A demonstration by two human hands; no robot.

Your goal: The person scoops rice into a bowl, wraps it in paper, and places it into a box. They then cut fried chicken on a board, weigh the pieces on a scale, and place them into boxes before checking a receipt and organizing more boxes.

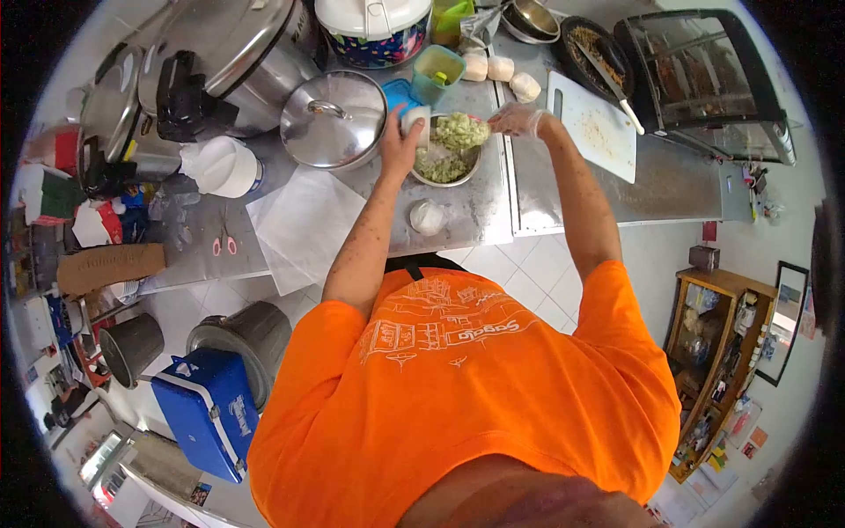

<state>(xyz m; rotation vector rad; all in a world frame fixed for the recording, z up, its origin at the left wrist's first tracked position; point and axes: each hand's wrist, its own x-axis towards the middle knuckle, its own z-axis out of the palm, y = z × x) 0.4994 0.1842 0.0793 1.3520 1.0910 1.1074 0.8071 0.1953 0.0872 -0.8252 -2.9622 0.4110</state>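
Observation:
My left hand [399,148] is closed around a white rounded object [416,126] at the left rim of a metal bowl [459,180]. Whether it is a cup or a bun I cannot make out. Pale green chopped food [459,132] fills the bowl, with one clump heaped higher at the far side. My right hand [521,121], in a clear plastic glove, is at the bowl's right side, its fingers drawn together beside that clump. What the fingers hold, if anything, is hidden. A small plastic-wrapped white ball [428,216] lies on the metal table in front of the bowl.
Left of the bowl stands a lidded pot [333,123], with white paper sheets [304,224] and scissors [224,236] nearer me. Several pale buns [500,69] and a green container [438,79] sit behind. To the right are a cutting board [598,132], a knife [607,75] and a glass case [704,79].

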